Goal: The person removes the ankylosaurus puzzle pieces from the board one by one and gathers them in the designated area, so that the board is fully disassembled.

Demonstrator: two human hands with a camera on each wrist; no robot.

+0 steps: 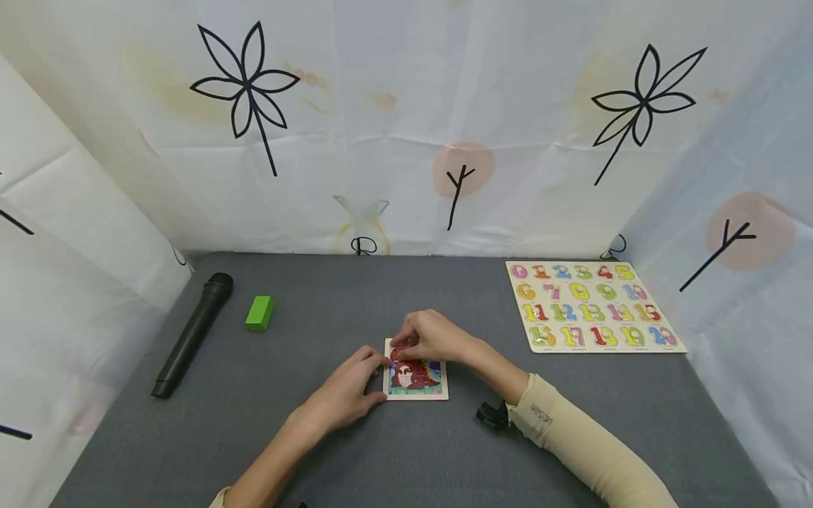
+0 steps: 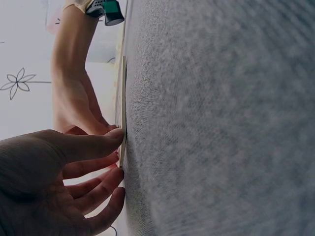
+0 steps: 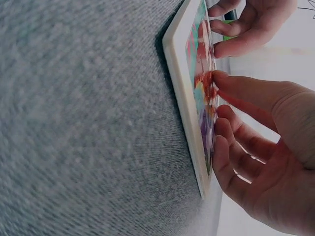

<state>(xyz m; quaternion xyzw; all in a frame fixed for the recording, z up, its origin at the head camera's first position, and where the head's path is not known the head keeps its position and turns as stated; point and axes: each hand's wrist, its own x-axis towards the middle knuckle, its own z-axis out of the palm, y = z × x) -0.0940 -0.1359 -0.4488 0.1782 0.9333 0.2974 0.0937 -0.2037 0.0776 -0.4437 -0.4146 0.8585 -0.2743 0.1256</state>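
Observation:
A small square jigsaw puzzle (image 1: 416, 377) in a pale wooden tray shows a red-brown dinosaur and lies flat on the grey table. My left hand (image 1: 346, 388) holds the tray's left side, its thumb (image 2: 101, 145) near the lower corner and a forefinger farther up. Over the upper part of the picture, my right hand (image 1: 435, 336) has its thumb and fingertips down on a puzzle piece at the dinosaur's head. In the right wrist view that hand (image 3: 266, 152) reaches over the tray; its fingers hide most of the piece's outline.
A wooden number board (image 1: 593, 310) lies at the back right. To the left are a black microphone (image 1: 193, 335) and a green block (image 1: 259, 313). A dark device (image 1: 492, 416) sits at the right wrist. Patterned white fabric (image 1: 406, 127) rises behind the table.

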